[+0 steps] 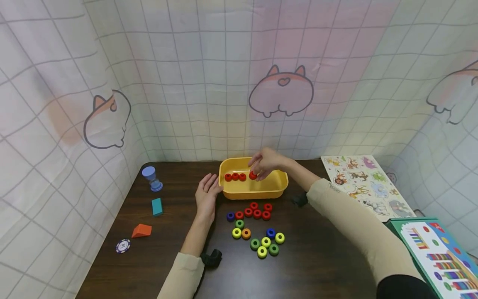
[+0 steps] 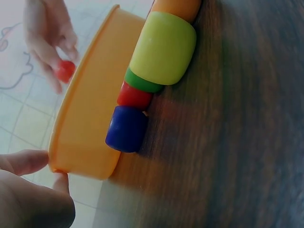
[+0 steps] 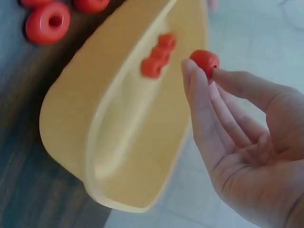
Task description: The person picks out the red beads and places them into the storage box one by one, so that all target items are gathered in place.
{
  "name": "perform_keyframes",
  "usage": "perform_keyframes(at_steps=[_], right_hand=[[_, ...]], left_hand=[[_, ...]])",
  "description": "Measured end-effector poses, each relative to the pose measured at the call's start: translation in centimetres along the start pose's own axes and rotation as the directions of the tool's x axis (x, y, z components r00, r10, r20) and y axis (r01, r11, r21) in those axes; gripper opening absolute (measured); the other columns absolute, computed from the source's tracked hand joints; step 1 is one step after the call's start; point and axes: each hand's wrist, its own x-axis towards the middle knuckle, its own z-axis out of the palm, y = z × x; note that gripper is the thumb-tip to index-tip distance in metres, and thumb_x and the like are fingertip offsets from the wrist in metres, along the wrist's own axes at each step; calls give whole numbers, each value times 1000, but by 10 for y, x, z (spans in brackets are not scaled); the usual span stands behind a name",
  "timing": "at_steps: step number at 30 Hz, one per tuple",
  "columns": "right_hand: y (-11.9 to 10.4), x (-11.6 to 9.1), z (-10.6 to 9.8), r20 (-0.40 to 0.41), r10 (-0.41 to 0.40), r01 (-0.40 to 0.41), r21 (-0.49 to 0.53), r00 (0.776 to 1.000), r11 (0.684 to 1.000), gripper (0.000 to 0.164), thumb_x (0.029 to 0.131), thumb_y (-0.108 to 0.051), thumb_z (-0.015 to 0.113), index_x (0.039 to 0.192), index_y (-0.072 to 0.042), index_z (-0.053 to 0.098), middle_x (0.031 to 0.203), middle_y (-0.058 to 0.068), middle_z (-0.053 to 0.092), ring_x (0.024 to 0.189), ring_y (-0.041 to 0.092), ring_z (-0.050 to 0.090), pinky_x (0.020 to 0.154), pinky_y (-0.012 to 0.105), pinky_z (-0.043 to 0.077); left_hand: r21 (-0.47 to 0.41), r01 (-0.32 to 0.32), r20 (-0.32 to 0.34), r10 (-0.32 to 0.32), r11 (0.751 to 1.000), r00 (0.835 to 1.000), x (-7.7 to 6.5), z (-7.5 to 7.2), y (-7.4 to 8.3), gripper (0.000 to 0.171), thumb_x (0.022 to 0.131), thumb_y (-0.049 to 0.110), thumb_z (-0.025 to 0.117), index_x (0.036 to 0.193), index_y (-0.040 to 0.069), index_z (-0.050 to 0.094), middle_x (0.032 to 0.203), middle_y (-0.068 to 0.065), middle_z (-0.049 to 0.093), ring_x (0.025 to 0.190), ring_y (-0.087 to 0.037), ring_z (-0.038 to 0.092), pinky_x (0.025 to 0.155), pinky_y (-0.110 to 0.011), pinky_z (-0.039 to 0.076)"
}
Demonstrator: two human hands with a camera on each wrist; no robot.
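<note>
Mid-frame, my right hand (image 1: 267, 162) pinches a red bead (image 3: 204, 61), hole facing lower right in the right wrist view, over the tray (image 1: 255, 194), long left to right. My left hand (image 1: 206, 197), fingers extended, touches it.

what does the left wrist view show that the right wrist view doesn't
Only the left wrist view shows the blue ring, the green ring, the yellow ring and the orange ring, plus a clear look at the left grip touching the tray's end.

Only the right wrist view shows inside the tray, where three red rings sit in a row.

Both show the tray's outer wall, the right grip pinching a red ring, and at least one red ring on the dark table.
</note>
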Motion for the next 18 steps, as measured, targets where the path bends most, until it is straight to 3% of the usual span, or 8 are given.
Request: perform_keyframes(at_steps=[5,10,18], right_hand=[[20,29,0,-92,62,-64,-16,994,998,37,84,8,64,122,10,60,104,23,69,84,43,70,80,55,56],[36,44,8,-170,82,-94,-65,982,993,32,85,6,66,116,10,63,102,24,69,85,41,71,77,49,59],[44,45,13,-161,27,-39,-72,987,997,36,86,9,61,122,12,59,115,30,64,94,40,69,83,49,57]], left_hand=[[-9,0,1,0,1000,1000,0,0,-1,65,84,-12,65,140,14,45,145,-15,47,130,-21,51,98,-26,50],[-24,4,1,-3,1000,1000,1,1,-5,66,82,-14,64,140,13,45,146,-19,44,128,-20,53,102,-29,47],[-31,-14,4,14,999,1000,3,-2,-1,67,82,-15,64,140,11,44,147,-22,43,129,-23,52,103,-30,46]])
